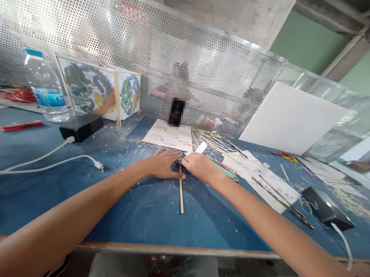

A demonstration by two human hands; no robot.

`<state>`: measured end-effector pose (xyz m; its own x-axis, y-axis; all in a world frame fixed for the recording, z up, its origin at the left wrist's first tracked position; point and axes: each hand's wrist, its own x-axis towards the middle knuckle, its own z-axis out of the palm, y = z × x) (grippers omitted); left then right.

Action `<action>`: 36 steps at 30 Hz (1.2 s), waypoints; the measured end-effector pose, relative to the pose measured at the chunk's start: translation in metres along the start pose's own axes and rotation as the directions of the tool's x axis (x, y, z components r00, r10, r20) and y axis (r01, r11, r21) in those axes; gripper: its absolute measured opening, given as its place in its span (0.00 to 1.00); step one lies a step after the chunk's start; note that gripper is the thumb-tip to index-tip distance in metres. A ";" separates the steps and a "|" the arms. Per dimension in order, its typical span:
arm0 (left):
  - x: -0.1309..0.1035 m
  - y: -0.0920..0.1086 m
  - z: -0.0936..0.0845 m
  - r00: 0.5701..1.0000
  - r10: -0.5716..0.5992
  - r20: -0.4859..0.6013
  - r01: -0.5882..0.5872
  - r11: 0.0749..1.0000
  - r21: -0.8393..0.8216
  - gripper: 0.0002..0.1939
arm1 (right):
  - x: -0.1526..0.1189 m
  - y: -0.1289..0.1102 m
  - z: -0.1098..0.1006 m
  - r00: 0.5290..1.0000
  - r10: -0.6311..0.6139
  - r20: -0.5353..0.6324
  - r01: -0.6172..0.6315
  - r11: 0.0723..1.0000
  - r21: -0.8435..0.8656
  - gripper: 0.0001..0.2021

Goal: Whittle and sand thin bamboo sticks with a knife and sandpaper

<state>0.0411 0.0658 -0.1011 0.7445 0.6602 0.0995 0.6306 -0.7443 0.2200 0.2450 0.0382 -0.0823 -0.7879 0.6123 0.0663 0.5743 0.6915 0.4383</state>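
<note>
A thin, pale wooden strip [181,194] lies on the blue tabletop, pointing toward me. My left hand [162,162] rests low on the table, fingers stretched forward, its thumb lying over the strip and holding it down. Close against its far part is my right hand [198,166], closed around a flat white piece [201,147] whose end sticks out beyond the fist; its kind is hidden. The strip's far end disappears between the two hands. Beside my right wrist lies a green-handled tool [229,172], partly covered by the hand.
Several wooden strips [216,142] and printed sheets [169,134] lie beyond my hands. A water bottle [49,89], a painted panel box [89,88], a red pen [21,125] and a black block [81,127] with white cables stand left. Another black box [327,207] sits right. A perforated metal screen [209,72] closes the back.
</note>
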 end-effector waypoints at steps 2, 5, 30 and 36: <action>0.001 -0.001 0.001 1.000 -0.015 -0.022 0.016 1.000 0.021 0.37 | 0.007 0.003 0.003 1.000 0.014 0.017 -0.013 0.999 -0.033 0.10; 0.002 -0.002 0.003 0.998 -0.031 -0.048 0.033 0.998 0.047 0.33 | 0.014 0.003 0.005 0.999 0.013 0.037 -0.011 0.998 -0.065 0.10; 0.003 -0.009 -0.004 0.999 0.017 -0.028 -0.013 0.992 0.126 0.23 | 0.011 -0.017 -0.006 0.993 -0.026 0.114 0.029 0.999 -0.024 0.13; 0.000 -0.005 -0.009 0.999 0.030 -0.020 -0.027 0.989 0.143 0.23 | -0.007 -0.035 -0.023 0.988 -0.092 0.123 0.092 0.996 0.004 0.11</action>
<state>0.0362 0.0703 -0.0932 0.7586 0.6394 0.1253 0.6353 -0.7686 0.0758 0.2252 0.0008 -0.0776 -0.8038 0.5888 -0.0851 0.5004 0.7465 0.4386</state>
